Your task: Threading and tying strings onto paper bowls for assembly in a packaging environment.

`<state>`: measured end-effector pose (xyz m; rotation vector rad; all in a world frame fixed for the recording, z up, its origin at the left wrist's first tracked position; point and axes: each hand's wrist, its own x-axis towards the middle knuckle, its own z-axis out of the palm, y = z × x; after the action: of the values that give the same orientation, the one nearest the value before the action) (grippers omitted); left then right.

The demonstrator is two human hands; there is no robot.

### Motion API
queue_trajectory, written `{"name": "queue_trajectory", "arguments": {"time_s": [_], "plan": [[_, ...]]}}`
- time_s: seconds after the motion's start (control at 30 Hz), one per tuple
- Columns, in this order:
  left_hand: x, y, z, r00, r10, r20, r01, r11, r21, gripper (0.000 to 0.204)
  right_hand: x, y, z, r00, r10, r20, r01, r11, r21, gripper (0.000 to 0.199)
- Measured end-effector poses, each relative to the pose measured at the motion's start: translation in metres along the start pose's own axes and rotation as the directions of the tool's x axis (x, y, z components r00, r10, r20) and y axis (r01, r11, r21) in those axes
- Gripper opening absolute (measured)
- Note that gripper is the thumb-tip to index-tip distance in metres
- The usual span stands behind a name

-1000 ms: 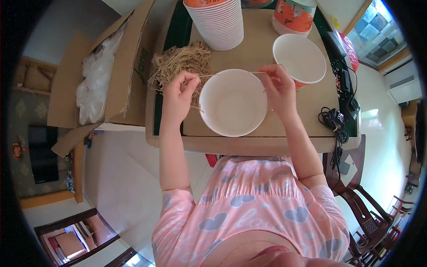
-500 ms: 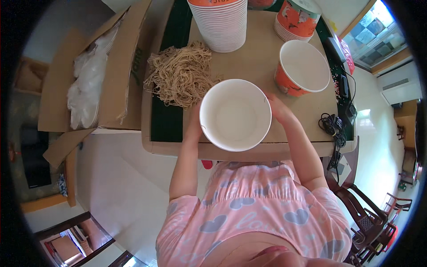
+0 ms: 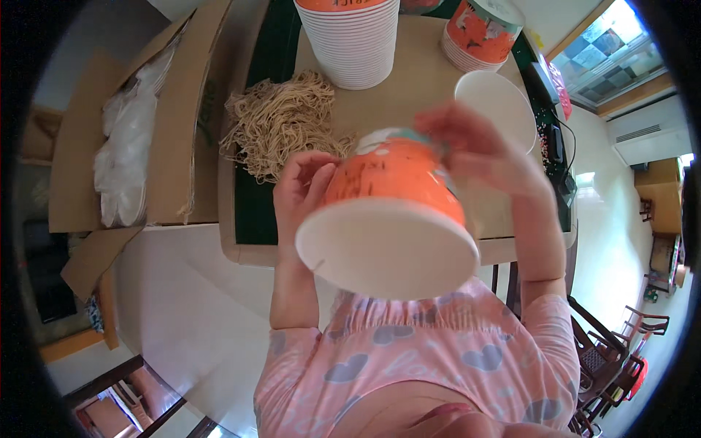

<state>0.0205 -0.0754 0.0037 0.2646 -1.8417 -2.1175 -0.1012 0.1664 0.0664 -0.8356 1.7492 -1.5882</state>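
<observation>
An orange paper bowl [image 3: 391,212] is held in mid-air between the person and the bench [image 3: 409,109], above the near edge of the bench. The bowl is tilted so that its white lid faces the camera and its narrower base points away toward the far side.

The left hand [image 3: 307,190] grips the left wall of the bowl, fingers curled around the orange side. The right hand [image 3: 478,150] grips the far right part of the bowl near its base; this hand is motion-blurred, so exact finger placement cannot be told.

On the bench, left of the bowl, lies a loose pile of dry noodles [image 3: 281,124], resting partly on the dark green strip [image 3: 255,197] along the left side of the bench. On the far side stands a tall stack of white bowls [image 3: 350,40]. To the right of that stack stands a shorter stack of orange bowls [image 3: 478,33]. Just near of the orange stack, a single open bowl with a white interior [image 3: 504,102] stands on the bench, partly hidden by the right hand.

Left of the bench, an open cardboard box [image 3: 171,124] holds clear plastic bags [image 3: 124,160].
</observation>
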Motion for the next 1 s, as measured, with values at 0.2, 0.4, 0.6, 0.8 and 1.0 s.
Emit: {"name": "queue_trajectory", "arguments": {"time_s": [0.2, 0.4, 0.6, 0.8, 1.0], "plan": [[0.005, -0.006, 0.005, 0.987, 0.15, 0.053, -0.148, 0.988, -0.037, 0.018, -0.024, -0.091, -0.132, 0.779, -0.457, -0.43, 0.129, 0.787, -0.604, 0.046], [-0.001, -0.032, -0.007, 0.994, -0.069, 0.079, 0.054, 0.982, 0.183, 0.012, 0.057, -0.151, -0.181, 0.513, -0.833, -0.207, -0.357, 0.012, -0.934, 0.024], [-0.018, -0.052, -0.02, 0.993, -0.117, -0.011, 0.117, 0.971, 0.21, 0.011, 0.11, -0.136, -0.247, 0.549, -0.82, 0.158, -0.204, -0.315, -0.927, 0.02], [-0.023, -0.061, -0.043, 0.975, -0.175, -0.139, 0.202, 0.954, 0.221, 0.01, 0.071, -0.03, -0.29, 0.699, -0.677, 0.23, 0.004, -0.317, -0.948, 0.051], [-0.025, -0.064, -0.031, 0.978, -0.191, -0.084, 0.207, 0.942, 0.263, 0.01, 0.031, 0.028, -0.264, 0.814, -0.581, -0.006, -0.093, -0.12, -0.988, 0.059]]}}
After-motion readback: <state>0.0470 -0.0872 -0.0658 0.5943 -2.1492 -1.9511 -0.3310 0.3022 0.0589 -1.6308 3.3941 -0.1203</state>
